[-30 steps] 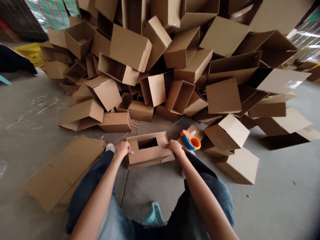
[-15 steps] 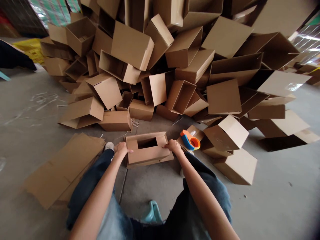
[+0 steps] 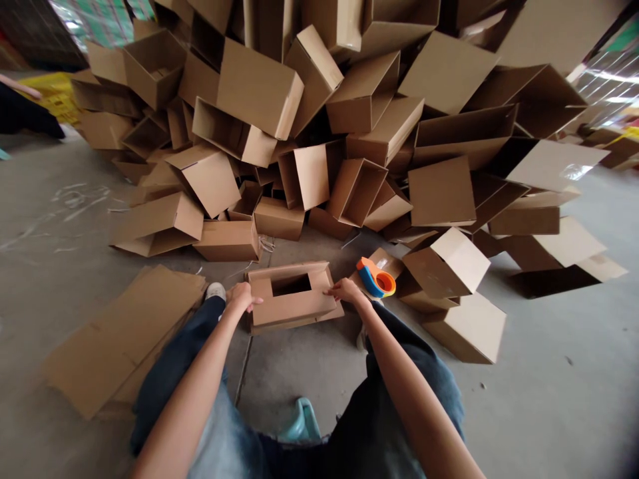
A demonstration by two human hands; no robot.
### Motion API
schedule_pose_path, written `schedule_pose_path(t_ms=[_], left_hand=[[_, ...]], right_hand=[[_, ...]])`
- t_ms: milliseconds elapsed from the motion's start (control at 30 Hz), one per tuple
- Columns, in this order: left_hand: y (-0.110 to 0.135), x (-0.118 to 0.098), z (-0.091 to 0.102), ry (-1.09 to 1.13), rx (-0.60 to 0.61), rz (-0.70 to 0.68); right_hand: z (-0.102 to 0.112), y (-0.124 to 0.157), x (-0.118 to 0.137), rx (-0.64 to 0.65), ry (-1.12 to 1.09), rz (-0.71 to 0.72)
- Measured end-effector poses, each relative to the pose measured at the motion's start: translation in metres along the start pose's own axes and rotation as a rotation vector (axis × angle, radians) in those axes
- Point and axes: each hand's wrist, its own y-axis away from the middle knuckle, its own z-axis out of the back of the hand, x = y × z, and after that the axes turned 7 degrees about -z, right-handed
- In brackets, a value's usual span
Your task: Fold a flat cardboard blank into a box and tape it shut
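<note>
A brown cardboard box (image 3: 292,297) lies on the concrete floor between my knees, its top flaps folded in around a dark rectangular gap. My left hand (image 3: 243,296) grips the box's left end at the top edge. On its right end, my right hand (image 3: 347,289) has its fingers across the flap. Just beyond that hand, an orange and blue tape dispenser (image 3: 376,278) rests on a piece of cardboard, not touching either hand.
A tall heap of loose cardboard boxes (image 3: 319,133) rises ahead and to both sides. Flattened cardboard sheets (image 3: 120,339) lie to my left. A teal stool (image 3: 299,422) sits beneath me. A person's forearm (image 3: 17,85) shows at the far upper left.
The whole view has shifted slightly left as my head moved. Both hands stay on the box, and the box and tape dispenser show no clear movement of their own.
</note>
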Motion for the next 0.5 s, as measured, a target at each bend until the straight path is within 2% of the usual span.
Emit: schedule_pose_path(t_ms=[167, 333, 500], left_hand=[[0.010, -0.012, 0.006, -0.122, -0.062, -0.011], [0.027, -0.030, 0.015, -0.204, -0.072, 0.008], [0.031, -0.036, 0.013, -0.259, -0.105, 0.034]], right_hand=[[0.005, 0.005, 0.004, 0.003, 0.048, 0.002], [0.009, 0.010, 0.011, -0.012, 0.061, -0.022], [0.008, 0.017, 0.023, -0.053, 0.107, -0.082]])
